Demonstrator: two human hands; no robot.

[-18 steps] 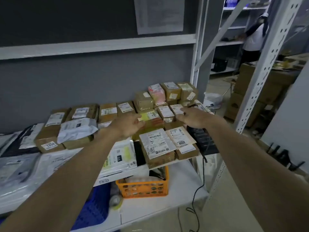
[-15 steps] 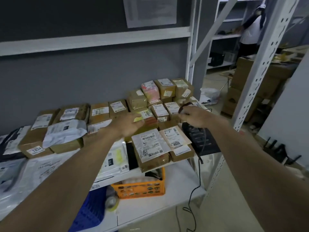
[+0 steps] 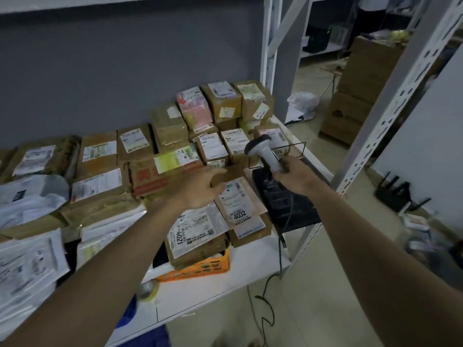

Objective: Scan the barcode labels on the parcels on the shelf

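Note:
Several brown cardboard parcels with white barcode labels cover the white shelf [image 3: 255,251]. My right hand [image 3: 294,176] grips the grey handle of a barcode scanner [image 3: 263,151], whose dark head points left over the small parcels. My left hand [image 3: 198,186] reaches forward with relaxed fingers and touches the edge of a small brown parcel [image 3: 231,171] in the middle. In front of it lie a parcel labelled 4032 [image 3: 241,212] and one labelled 4021 [image 3: 193,231].
A black keyboard-like device [image 3: 285,204] sits at the shelf's right end, with the scanner's cable [image 3: 271,291] hanging down. An orange crate [image 3: 200,267] and a tape roll [image 3: 147,289] lie on the lower shelf. White perforated uprights [image 3: 390,101] frame the right side; stacked boxes [image 3: 355,91] stand behind.
My right hand has lifted the scanner up from the shelf's right end, so it now shows above the parcels. The left hand has shifted right to the small parcel. The camera moved closer.

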